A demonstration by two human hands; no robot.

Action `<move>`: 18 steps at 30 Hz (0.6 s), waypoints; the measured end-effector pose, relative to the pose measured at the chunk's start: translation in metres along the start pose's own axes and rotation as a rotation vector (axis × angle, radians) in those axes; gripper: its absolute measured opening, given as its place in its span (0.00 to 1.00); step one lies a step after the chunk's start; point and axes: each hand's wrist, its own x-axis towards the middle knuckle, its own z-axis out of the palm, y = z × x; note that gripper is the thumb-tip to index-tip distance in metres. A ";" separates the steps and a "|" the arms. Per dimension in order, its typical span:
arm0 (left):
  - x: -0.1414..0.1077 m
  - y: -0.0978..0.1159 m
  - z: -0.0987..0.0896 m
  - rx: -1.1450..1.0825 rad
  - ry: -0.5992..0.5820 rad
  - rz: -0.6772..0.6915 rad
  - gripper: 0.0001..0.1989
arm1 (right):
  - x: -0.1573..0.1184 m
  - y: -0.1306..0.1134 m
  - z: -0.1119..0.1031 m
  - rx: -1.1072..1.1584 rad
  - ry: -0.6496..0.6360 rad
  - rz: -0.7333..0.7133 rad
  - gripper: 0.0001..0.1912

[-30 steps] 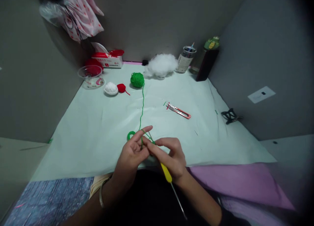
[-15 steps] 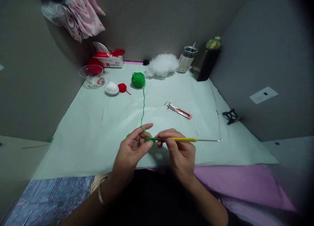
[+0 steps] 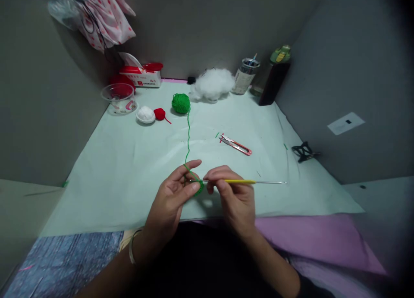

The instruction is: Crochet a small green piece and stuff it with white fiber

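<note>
A small green crocheted piece [image 3: 199,188] is pinched between the thumb and fingers of my left hand [image 3: 171,196], near the table's front edge. Green yarn runs over my left index finger and back to a green ball [image 3: 180,103]. My right hand [image 3: 236,199] grips the yellow handle of a crochet hook [image 3: 241,181]. The hook's left end meets the green piece at my left fingertips, and its other metal end points right. My left thumb partly covers the piece.
Thread snips [image 3: 236,145] lie beyond my right hand. Farther back are a white yarn ball [image 3: 145,114], a red ball [image 3: 159,114], a plastic tub [image 3: 119,100], white stuffing [image 3: 213,85], a pen can [image 3: 245,77] and a dark bottle [image 3: 274,80]. Black scissors [image 3: 303,152] lie right.
The hook has shifted slightly left and more of the green piece shows below my left thumb. The whole view has moved a little. Both hands keep their holds.
</note>
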 end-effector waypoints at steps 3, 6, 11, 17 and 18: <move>-0.003 -0.002 0.002 0.031 -0.015 -0.026 0.22 | -0.001 0.004 0.001 -0.026 -0.014 0.019 0.08; -0.003 -0.002 0.002 -0.004 -0.025 -0.108 0.27 | -0.004 0.007 0.000 0.025 -0.013 0.054 0.08; -0.001 -0.002 -0.001 -0.078 -0.082 -0.201 0.29 | -0.001 0.007 -0.004 0.125 0.062 0.188 0.10; 0.000 0.000 -0.007 -0.223 -0.190 -0.312 0.23 | 0.008 -0.002 -0.008 0.274 0.090 0.369 0.12; 0.000 0.001 -0.007 -0.230 -0.190 -0.306 0.22 | 0.009 -0.003 -0.009 0.296 0.097 0.398 0.13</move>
